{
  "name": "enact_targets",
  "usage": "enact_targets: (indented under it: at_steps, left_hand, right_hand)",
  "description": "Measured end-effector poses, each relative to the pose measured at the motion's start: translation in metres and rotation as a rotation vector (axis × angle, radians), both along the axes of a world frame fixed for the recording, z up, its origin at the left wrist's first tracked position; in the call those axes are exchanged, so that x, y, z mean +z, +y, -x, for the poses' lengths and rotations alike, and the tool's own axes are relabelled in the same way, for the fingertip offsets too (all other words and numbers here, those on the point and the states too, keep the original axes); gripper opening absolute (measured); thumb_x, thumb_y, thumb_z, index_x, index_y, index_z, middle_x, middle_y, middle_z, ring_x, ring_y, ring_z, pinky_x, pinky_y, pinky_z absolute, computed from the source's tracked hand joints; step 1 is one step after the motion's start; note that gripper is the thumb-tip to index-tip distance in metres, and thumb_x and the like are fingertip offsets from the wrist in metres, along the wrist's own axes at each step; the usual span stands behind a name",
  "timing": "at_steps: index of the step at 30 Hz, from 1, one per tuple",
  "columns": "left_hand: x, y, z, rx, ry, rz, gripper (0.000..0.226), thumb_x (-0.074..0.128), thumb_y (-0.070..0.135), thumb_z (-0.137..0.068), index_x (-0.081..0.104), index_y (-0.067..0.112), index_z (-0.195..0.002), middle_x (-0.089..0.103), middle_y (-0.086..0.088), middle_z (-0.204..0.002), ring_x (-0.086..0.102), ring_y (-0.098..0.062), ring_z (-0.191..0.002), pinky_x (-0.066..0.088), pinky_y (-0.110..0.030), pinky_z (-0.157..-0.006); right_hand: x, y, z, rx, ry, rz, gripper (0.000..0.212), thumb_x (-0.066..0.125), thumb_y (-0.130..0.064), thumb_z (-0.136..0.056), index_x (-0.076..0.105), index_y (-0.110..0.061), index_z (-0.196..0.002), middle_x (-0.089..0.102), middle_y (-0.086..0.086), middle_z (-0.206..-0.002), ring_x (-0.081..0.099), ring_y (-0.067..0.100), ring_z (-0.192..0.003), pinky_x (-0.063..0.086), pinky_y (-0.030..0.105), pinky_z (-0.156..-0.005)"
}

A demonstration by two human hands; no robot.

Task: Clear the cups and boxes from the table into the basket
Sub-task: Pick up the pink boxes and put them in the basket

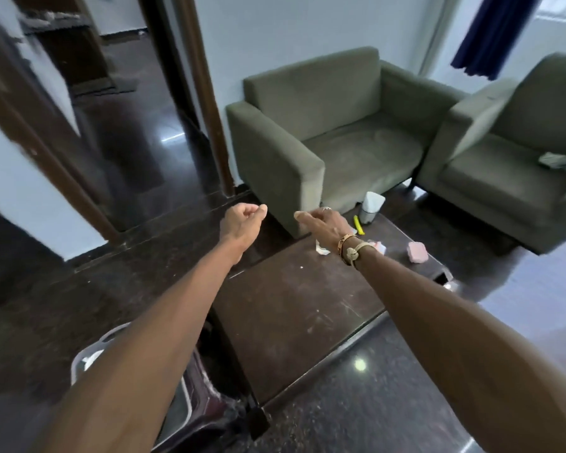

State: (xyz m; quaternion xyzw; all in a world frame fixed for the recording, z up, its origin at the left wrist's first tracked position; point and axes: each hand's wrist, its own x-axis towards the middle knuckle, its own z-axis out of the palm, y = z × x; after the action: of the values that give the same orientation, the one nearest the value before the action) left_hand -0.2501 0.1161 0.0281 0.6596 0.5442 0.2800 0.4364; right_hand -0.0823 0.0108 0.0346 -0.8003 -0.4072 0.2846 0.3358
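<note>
My left hand (242,220) is at the middle of the frame, fingers curled into a fist with nothing in it; my right hand (322,223) is just to its right, fingers stretched loosely leftward, holding nothing; both arms reach out over the dark table (291,305). A pale cup (370,207) stands at the table's far edge, right of my right hand, with a yellow item (359,225) just beside it; a pink box (418,252) lies near the table's right edge; another small box (379,247) shows partly behind my wrist. The basket (89,354) sits at lower left, mostly hidden under my left forearm; two green armchairs (324,125) fill the upper right.
</note>
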Motion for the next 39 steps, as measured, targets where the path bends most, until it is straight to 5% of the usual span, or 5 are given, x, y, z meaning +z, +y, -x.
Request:
enact_targets:
  at_steps: [13, 18, 22, 30, 39]
  left_hand:
    - [0.010, -0.068, -0.154, -0.325, -0.032, -0.033, 0.026, 0.074, 0.038, -0.083, 0.071, 0.017, -0.098, 0.070, 0.004, -0.090, 0.060, 0.001, -0.070, 0.043, -0.009, -0.060]
    - [-0.006, -0.094, -0.195, -0.466, 0.001, -0.004, 0.028, 0.075, 0.034, -0.083, 0.071, 0.014, -0.102, 0.070, 0.001, -0.092, 0.062, 0.006, -0.063, 0.047, -0.011, -0.061]
    - [0.003, -0.110, -0.231, -0.585, 0.000, 0.022, 0.032, 0.074, 0.033, -0.083, 0.070, 0.011, -0.106, 0.073, -0.006, -0.103, 0.070, -0.021, -0.094, 0.057, -0.037, -0.087]
    - [0.022, -0.163, -0.306, -0.758, -0.024, -0.054, 0.024, 0.074, 0.039, -0.083, 0.071, 0.021, -0.099, 0.072, 0.002, -0.096, 0.066, -0.013, -0.090, 0.050, -0.025, -0.082]
    - [0.017, -0.232, -0.385, -0.877, -0.038, -0.047, 0.018, 0.074, 0.039, -0.082, 0.069, 0.025, -0.092, 0.072, 0.004, -0.095, 0.068, -0.014, -0.093, 0.052, -0.025, -0.085]
  right_hand:
    - [0.015, -0.123, -0.131, -0.410, -0.014, -0.059, 0.047, 0.060, -0.062, -0.085, 0.073, -0.023, -0.107, 0.069, -0.003, -0.089, 0.062, 0.012, -0.077, 0.040, 0.017, -0.058]
    - [0.000, -0.173, -0.145, -0.527, -0.033, -0.006, 0.052, 0.058, -0.064, -0.086, 0.074, -0.020, -0.109, 0.072, 0.002, -0.108, 0.065, 0.022, -0.102, 0.051, 0.032, -0.086]
    - [0.005, -0.210, -0.156, -0.629, -0.050, 0.000, 0.055, 0.056, -0.068, -0.085, 0.073, -0.019, -0.106, 0.069, 0.001, -0.107, 0.064, 0.020, -0.098, 0.044, 0.029, -0.076]
    - [0.028, -0.273, -0.184, -0.851, -0.063, -0.100, 0.056, 0.059, -0.060, -0.089, 0.068, -0.012, -0.116, 0.066, 0.006, -0.108, 0.065, 0.027, -0.103, 0.056, 0.049, -0.089]
    - [0.017, -0.338, -0.248, -0.946, -0.048, -0.094, 0.053, 0.059, -0.063, -0.087, 0.067, -0.016, -0.112, 0.066, 0.003, -0.097, 0.066, 0.026, -0.097, 0.057, 0.051, -0.087]
